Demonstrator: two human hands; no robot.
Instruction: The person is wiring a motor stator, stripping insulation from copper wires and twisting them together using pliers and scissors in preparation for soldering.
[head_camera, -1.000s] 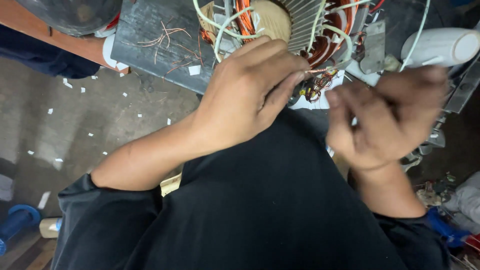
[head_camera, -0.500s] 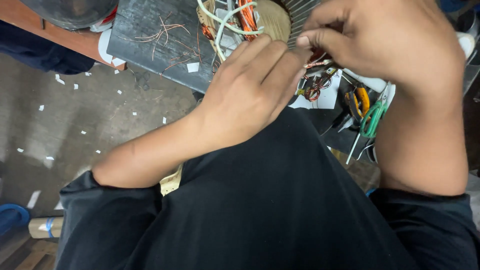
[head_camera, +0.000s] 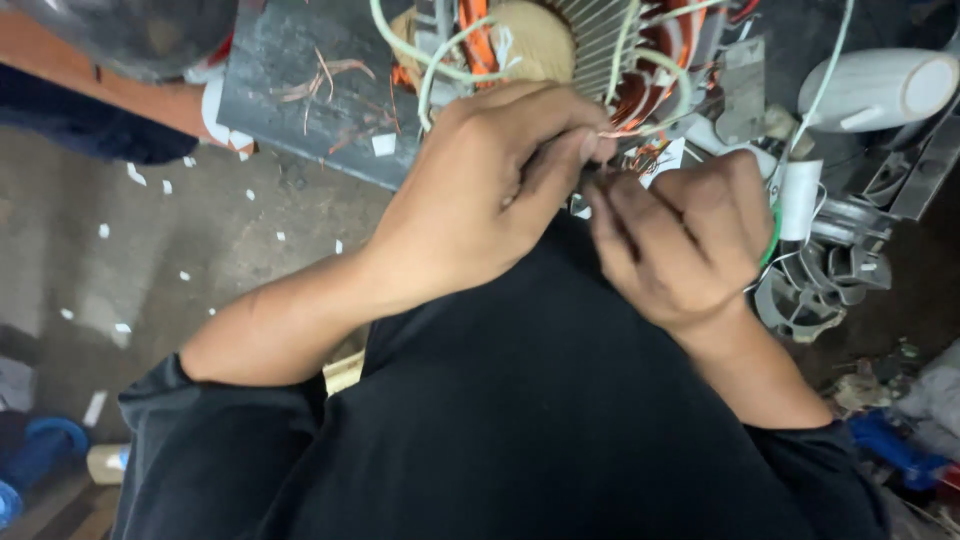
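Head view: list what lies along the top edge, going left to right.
Dark rounded metal casing → grey metal plate → motor stator with orange copper windings → white cylinder.

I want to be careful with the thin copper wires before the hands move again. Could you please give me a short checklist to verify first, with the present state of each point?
1. Left hand closed on the thin copper wire ends: ok, its fingers pinch there.
2. Right hand close to the same spot: ok, it meets the left fingertips.
3. What the right hand holds: cannot tell; only a green piece shows behind it.
4. Round motor stator with orange copper windings in front of both hands: ok.
5. Pale green sleeved leads clear of the pinch point: not ok, they loop just above the left hand.
6. Stator fixed firmly: cannot tell.
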